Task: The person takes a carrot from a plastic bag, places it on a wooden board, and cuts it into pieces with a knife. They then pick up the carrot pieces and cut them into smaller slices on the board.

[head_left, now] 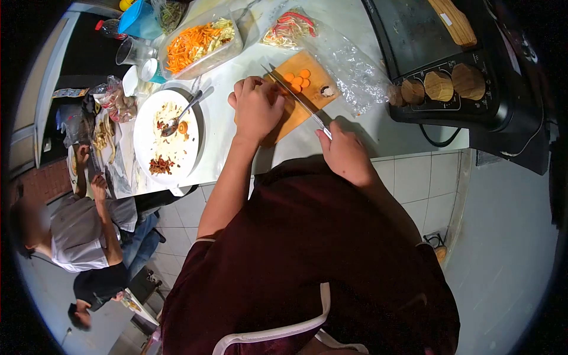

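Observation:
My right hand (345, 152) is closed around the handle of a kitchen knife (305, 106), whose blade slants up and left across the orange cutting board (319, 77). My left hand (258, 107) rests over the board's left part with curled fingers, close to the blade. Whatever lies under those fingers is hidden. Several round carrot slices (297, 81) lie on the board just right of the blade. Near the board's right corner is a small whitish piece (327, 91), too small to name.
A white plate (144, 127) with chopped bits and a spoon (183, 112) stands left. Behind it are a tub (234, 56) of shredded vegetables and a plastic cup (133, 52). A plastic bag (355, 71) and a black cooker (449, 106) are right. Two people (89, 231) are at left.

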{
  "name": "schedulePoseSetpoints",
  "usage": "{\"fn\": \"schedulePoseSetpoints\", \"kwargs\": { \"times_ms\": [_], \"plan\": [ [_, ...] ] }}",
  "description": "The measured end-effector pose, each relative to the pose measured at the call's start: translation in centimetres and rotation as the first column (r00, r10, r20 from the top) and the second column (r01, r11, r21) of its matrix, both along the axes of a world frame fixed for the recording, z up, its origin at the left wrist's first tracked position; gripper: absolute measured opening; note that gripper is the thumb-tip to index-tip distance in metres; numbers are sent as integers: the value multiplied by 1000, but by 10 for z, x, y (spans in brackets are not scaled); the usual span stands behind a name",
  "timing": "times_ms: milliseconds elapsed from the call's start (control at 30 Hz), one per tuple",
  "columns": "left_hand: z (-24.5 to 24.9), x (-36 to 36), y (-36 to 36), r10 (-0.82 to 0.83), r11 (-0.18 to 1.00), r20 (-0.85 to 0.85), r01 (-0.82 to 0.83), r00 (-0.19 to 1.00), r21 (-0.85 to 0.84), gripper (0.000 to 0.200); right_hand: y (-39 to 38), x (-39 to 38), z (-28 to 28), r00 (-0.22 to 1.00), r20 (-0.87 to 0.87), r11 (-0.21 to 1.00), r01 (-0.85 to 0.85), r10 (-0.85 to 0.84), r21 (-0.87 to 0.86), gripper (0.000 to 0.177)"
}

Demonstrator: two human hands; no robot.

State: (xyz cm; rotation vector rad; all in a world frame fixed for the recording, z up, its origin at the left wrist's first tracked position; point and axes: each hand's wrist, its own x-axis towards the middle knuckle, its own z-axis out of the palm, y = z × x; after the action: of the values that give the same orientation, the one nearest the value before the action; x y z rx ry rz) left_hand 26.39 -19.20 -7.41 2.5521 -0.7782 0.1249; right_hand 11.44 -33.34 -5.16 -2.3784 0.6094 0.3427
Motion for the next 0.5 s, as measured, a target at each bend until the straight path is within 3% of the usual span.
{"fn": "schedulePoseSetpoints", "kwargs": {
  "times_ms": [500],
  "plan": [
    [-5,-1,0,15,999,-44,-17,999,-42,17,1,3,-1,1000,-12,1000,15,-15,13,39]
  ]
}}
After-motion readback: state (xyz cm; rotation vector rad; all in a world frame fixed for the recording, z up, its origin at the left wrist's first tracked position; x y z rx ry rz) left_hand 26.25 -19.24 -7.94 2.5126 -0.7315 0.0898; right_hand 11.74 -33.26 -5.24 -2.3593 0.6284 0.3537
